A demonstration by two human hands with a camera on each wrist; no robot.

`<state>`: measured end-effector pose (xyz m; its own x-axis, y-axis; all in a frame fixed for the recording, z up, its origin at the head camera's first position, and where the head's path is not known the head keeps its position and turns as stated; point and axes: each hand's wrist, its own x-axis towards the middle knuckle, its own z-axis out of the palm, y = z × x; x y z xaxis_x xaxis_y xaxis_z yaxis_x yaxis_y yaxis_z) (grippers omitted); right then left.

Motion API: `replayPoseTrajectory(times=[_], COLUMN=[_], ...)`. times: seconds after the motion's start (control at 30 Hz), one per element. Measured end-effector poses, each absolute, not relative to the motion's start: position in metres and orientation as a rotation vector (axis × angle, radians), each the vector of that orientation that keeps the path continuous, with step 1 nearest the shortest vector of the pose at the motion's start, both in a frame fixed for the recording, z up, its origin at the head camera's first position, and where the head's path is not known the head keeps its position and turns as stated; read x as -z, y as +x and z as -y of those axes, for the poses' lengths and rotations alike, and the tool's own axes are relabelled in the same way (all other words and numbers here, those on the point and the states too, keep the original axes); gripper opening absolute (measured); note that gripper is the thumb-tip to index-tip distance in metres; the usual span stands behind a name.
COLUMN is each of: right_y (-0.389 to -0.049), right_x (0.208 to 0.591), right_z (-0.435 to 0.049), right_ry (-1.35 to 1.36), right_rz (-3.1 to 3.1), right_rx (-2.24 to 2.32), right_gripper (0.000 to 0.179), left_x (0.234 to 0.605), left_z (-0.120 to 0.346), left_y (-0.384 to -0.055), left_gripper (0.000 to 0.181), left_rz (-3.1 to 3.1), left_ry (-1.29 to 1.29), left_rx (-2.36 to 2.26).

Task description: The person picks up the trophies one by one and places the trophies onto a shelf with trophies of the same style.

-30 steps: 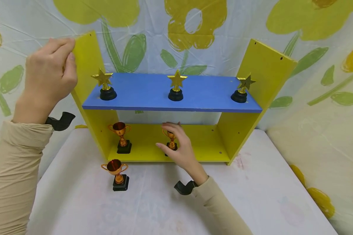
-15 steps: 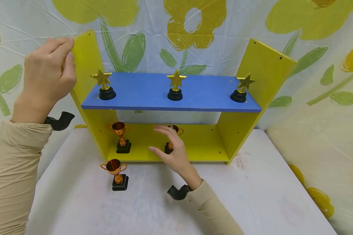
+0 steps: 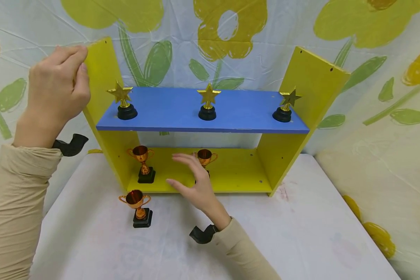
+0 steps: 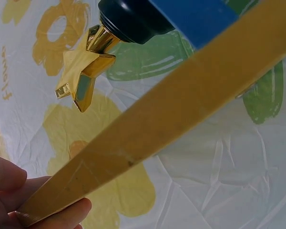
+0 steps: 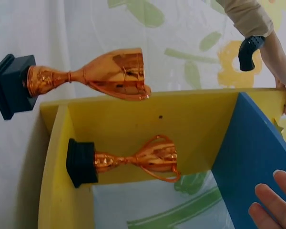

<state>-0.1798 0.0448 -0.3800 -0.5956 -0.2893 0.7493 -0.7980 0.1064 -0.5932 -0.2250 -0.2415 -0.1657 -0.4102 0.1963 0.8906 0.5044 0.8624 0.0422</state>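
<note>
My left hand (image 3: 57,83) grips the top corner of the left side panel (image 4: 133,129) of a yellow shelf unit; thumb and fingers lie on both faces in the left wrist view. My right hand (image 3: 196,184), fingers apart and gently curved with nothing between them, hovers before the bottom board. It partly covers a bronze-coloured trophy cup (image 3: 204,156) standing mid-board. Another trophy cup (image 3: 146,163) stands on that board's left end. A third trophy cup (image 3: 141,208) stands on the table in front of the unit, left of my right hand.
Three gold star trophies, at left (image 3: 124,102), middle (image 3: 208,103) and right (image 3: 285,107), stand along the blue upper shelf (image 3: 168,107). The right side panel (image 3: 309,89) rises above it. A flower-printed cloth (image 3: 283,23) hangs behind, and a white cloth covers the table (image 3: 266,229).
My right hand has drawn left and slightly down, away from the middle trophy cup, uncovering its bowl. The left hand keeps its place on the side panel.
</note>
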Motion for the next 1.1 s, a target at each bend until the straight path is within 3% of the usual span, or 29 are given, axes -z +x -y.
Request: replayPoseTrajectory(times=[0.47,0.83,1.1], right_y=[-0.157,-0.167,-0.158], right_x=[0.364,0.395,0.404], right_z=[-0.019,0.001,0.013], right_ry=[1.109,1.119,0.971], right_rz=[1.93,1.971,2.202], right_rx=[-1.532,-1.552,-1.723], right_gripper=[0.051,0.059,0.064], left_x=[0.166,0.166,0.166], left_z=[0.241,0.24,0.24], left_y=[-0.225,-0.225,-0.225], left_gripper=[0.039,0.039,0.039], left_rz=[1.992,1.985,1.993], left_ry=[-0.507,-0.499,-0.499], left_rx=[0.381,0.37,0.351])
